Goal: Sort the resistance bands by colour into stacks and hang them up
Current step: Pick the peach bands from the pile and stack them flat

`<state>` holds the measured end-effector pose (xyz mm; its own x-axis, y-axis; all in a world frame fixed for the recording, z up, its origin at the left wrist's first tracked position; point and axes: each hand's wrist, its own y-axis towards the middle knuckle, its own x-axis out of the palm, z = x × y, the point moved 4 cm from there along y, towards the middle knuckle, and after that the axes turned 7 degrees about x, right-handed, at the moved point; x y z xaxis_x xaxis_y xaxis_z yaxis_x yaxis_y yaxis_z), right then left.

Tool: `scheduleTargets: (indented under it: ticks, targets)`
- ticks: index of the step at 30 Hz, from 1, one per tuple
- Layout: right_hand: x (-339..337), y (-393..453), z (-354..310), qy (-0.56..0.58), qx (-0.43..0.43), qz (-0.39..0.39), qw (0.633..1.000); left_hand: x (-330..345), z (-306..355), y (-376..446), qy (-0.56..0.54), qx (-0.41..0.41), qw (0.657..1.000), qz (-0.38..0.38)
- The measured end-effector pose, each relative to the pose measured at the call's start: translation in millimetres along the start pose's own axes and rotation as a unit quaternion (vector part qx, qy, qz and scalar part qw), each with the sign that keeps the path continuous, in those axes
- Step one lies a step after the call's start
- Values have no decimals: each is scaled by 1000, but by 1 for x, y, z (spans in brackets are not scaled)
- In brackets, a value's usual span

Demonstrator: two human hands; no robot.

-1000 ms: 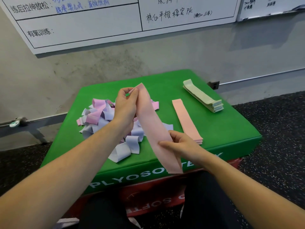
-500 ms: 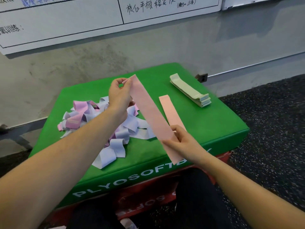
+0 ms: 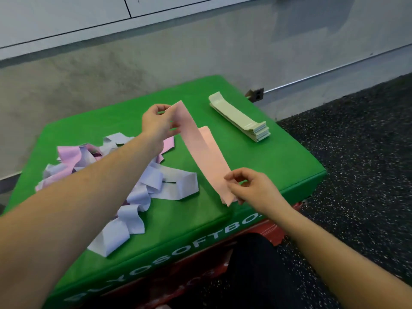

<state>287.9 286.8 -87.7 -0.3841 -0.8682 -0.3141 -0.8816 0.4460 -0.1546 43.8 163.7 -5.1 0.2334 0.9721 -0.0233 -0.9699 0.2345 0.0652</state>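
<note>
Far left to centre-left of frame: loose heap of lilac and pink bands (image 3: 124, 172) tangled on the green plyo box (image 3: 278, 161), unsorted, some looped, some flat; the nearest lilac loop lies toward the box's front edge.

Left forearm crosses over the heap from lower left. Left hand (image 3: 157, 122) sits upper centre, fingers curled, thumb and fingertips pinching the far end of the salmon band (image 3: 200, 150) at its top corner. Grip is tight at the tips; the other fingers are tucked under, exact contact hard to see.

The salmon band runs diagonally from upper centre down to right of centre, held flat and taut between both hands, raised above the box top. Directly behind and under it lies the salmon stack (image 3: 208, 139), flat on the box, mostly hidden by the held band; only its far end and right edge show.

Right hand (image 3: 249, 188), right of centre and low: thumb and forefinger pinch the near end of the salmon band, remaining fingers loosely curled, one raised off the band. The band's end pokes out just past the fingers.

Upper right of the box: green stack (image 3: 240, 117), neatly piled, lying diagonal, well apart from the salmon stack.

Front face of the box shows white lettering. Red box (image 3: 274, 230) below it. Speckled black floor (image 3: 367, 175) at right, grey wall (image 3: 111, 81) and whiteboard (image 3: 55, 16) along the top.
</note>
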Motion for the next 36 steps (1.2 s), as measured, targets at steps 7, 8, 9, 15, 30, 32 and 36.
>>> scheduleTargets:
  ticks: [7,8,9,15,30,32,36]
  targets:
    - [-13,28,12,-40,48,-4,998,38,-30,32,48,-3,998,-29]
    - [-13,30,15,-67,49,-8,997,43,-36,37,59,-6,998,-37]
    - [-12,31,18,-99,50,-14,994,48,-42,41,79,-9,996,-48]
    - [-9,32,30,-234,32,-67,969,68,-75,55,205,9,973,-101]
    - [-13,36,39,-207,-10,-45,977,77,-110,68,382,8,904,-192]
    - [-13,36,38,-205,-5,-42,978,80,-107,68,399,4,892,-213]
    - [-12,36,36,-233,8,-42,972,82,-103,71,431,-16,869,-242]
